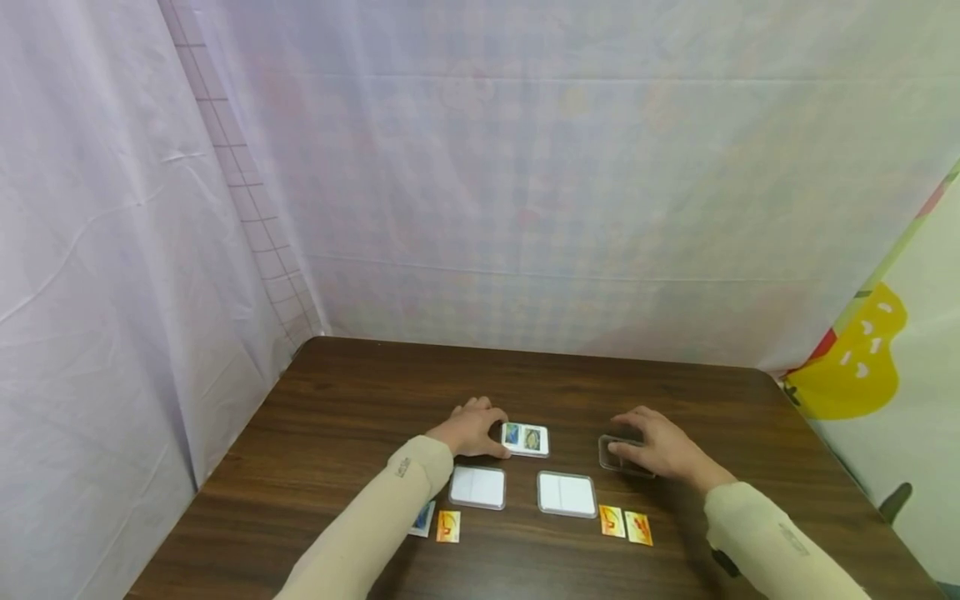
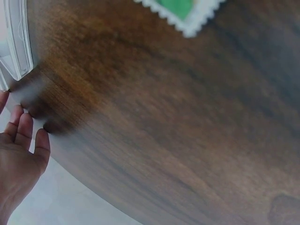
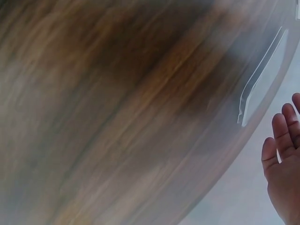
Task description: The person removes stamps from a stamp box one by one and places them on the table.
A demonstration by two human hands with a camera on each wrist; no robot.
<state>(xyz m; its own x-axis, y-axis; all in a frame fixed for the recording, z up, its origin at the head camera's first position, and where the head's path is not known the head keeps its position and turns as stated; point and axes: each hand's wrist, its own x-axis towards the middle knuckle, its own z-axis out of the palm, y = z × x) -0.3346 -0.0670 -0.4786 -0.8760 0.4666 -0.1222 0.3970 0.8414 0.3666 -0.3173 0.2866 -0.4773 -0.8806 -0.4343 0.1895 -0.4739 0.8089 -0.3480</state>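
Note:
My left hand (image 1: 472, 429) is at the left end of a small clear plastic case (image 1: 527, 440), thumb at its near corner and forefinger at its far corner. Two stamps (image 1: 532, 439) lie side by side on white inside it. In the left wrist view that hand (image 2: 21, 154) reaches up to the clear case (image 2: 22, 42), three fingers free of it. Over to the right, my right hand (image 1: 660, 450) is held above a clear empty lid (image 1: 609, 460), thumb and fingers apart. The right wrist view has the lid (image 3: 265, 77) apart from the straight fingers (image 3: 281, 131).
Two clear cases with white inserts, a left one (image 1: 477, 487) and a right one (image 1: 566, 495), lie nearer. Orange stamps (image 1: 611, 522) sit at right, another orange stamp (image 1: 448, 527) at left. A blue stamp (image 1: 422, 521) is partly under my left sleeve. Curtains hang behind the brown table (image 1: 360, 379).

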